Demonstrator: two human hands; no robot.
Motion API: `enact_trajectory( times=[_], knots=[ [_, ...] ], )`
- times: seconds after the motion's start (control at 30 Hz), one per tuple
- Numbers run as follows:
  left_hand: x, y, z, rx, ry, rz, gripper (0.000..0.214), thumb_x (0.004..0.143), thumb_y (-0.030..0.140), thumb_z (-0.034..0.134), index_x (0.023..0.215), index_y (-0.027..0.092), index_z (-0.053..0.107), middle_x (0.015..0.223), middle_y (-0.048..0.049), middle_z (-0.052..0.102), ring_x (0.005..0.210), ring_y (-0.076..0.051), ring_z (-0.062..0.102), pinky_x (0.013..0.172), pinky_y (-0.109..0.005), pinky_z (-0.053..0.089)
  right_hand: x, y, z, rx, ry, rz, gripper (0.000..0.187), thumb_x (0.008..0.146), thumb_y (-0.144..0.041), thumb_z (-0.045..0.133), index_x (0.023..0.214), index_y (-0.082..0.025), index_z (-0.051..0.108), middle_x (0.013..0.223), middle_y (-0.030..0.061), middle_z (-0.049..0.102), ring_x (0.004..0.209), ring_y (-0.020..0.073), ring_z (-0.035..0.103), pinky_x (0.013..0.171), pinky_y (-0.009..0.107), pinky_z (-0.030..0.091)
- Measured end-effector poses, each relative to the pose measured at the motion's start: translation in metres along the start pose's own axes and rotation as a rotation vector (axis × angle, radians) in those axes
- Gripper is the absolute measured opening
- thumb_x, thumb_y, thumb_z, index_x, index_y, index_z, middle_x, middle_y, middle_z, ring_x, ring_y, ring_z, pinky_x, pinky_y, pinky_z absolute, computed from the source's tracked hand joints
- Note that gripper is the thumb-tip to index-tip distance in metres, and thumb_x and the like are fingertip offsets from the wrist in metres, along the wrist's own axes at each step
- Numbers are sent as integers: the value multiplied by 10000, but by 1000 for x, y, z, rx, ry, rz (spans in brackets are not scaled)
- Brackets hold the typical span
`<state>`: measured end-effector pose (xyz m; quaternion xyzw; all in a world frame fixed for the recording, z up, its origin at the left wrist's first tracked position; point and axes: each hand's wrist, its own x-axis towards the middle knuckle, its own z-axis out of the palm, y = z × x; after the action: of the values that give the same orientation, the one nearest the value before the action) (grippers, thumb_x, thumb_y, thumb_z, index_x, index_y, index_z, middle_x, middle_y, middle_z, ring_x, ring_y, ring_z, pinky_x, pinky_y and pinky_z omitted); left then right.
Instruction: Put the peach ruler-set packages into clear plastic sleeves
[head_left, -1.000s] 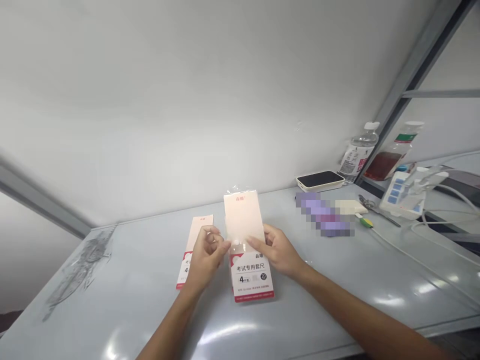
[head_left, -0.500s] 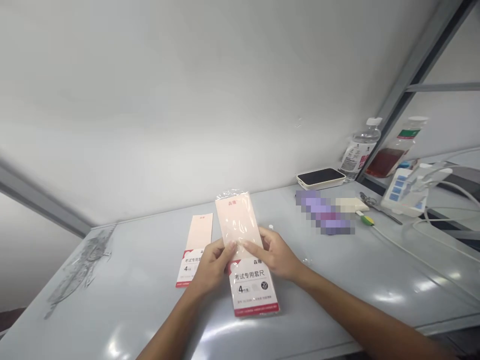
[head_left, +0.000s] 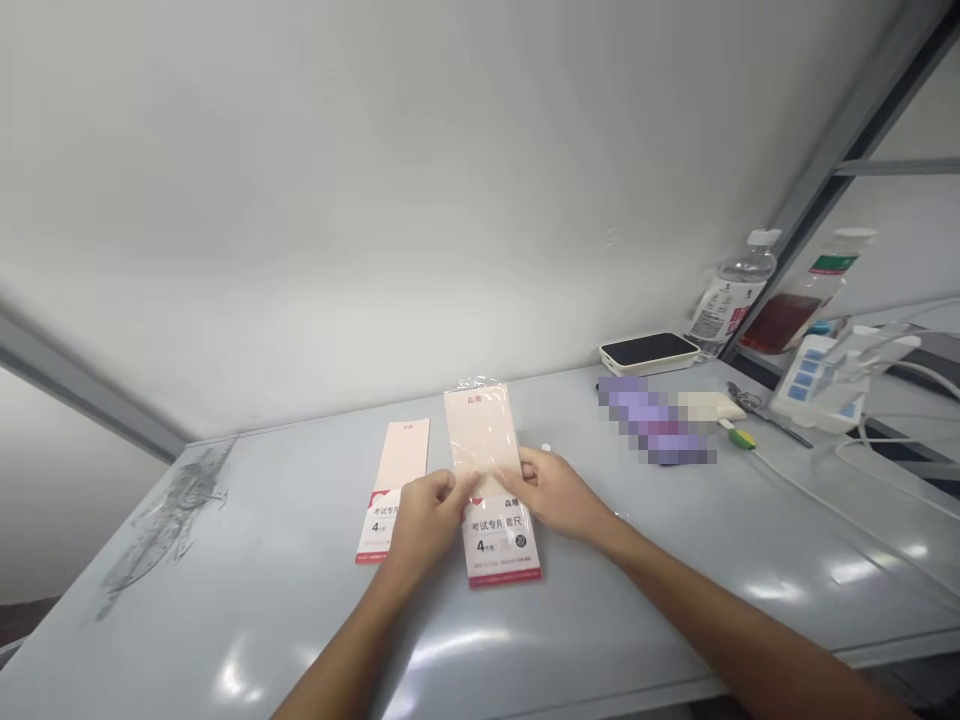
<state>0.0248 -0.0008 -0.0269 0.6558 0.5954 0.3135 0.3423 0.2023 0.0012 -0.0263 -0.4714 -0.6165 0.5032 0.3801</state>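
Between my hands is a ruler set packet (head_left: 501,540), pale pink above and white with red below, in clear plastic film. My left hand (head_left: 429,520) grips its left edge, the thumb pressed on the front. My right hand (head_left: 562,492) holds the opposite edge, thumb also on the front and fingers behind. A second packet (head_left: 403,455) of the same look lies to the left on the table, partly covered by my left hand.
On the grey table (head_left: 285,560), a phone (head_left: 649,352) lies by the wall. Nearby are a blurred purple item (head_left: 652,420), a white cable (head_left: 825,505), a clear bottle (head_left: 735,290), a bottle of dark red liquid (head_left: 784,320) and a power strip (head_left: 814,380). A dark drawing (head_left: 176,510) marks the left side.
The packet's lower end has moved away from me and slightly left, so it sits straighter. Both hands keep their grip. The whole view has shifted slightly.
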Motion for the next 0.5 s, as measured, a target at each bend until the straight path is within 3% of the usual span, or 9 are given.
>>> enact_trajectory(
  times=[0.1,0.23,0.37,0.5],
  knots=[
    [7,-7,-10,243,96,-68,466,732,610,408,536,189,457,516,0,509,457,-127,432,423,-231,253,8,4,-23,-431,178,90,373,765,-530,462,936,-228,598,689,26,653,651,205,587,567,290,392],
    [17,-14,-35,490,154,-176,499,695,686,355,738,211,504,681,-44,604,599,-204,545,482,-258,312,16,11,-61,-835,400,230,449,797,-553,361,970,-196,570,821,72,640,774,236,579,601,309,372],
    [21,-21,-58,699,164,-362,632,572,751,424,855,189,483,956,-139,597,834,-297,566,543,-302,361,17,19,-83,-1048,354,416,521,704,-635,426,840,-148,553,873,130,600,781,270,572,555,313,359],
    [23,-28,-71,687,-3,-492,608,476,715,548,768,188,469,911,-150,619,800,-307,591,538,-313,381,18,22,-83,-1057,208,466,484,575,-662,546,630,-185,483,694,88,578,647,245,562,493,292,329]
  ],
)
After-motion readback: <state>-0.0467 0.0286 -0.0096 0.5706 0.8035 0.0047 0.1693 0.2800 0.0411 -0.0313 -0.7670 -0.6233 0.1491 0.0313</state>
